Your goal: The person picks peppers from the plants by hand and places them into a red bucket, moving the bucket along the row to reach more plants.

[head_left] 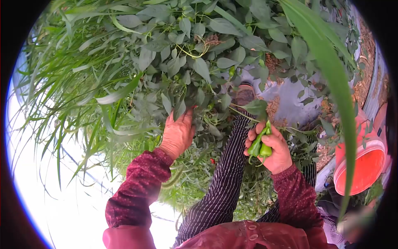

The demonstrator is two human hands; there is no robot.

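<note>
My right hand (271,149) is closed around a few green peppers (260,147), their tips and stems pointing out between thumb and fingers. A leafy pepper stem (244,114) runs just above that hand. On the other side, my left hand (178,133) reaches into the dark leaves of a pepper plant (166,89). Its fingertips are mostly covered by foliage, so what they touch cannot be made out. A small red pepper (212,161) shows low among the leaves between my two arms.
Tall grass (83,70) crowds the left side, and a long blade (338,79) hangs close to the camera. Plastic sheeting (296,99) covers soil beyond my shoe (244,94). A red bucket (360,170) is at right, near a blurred, partly visible person (352,226).
</note>
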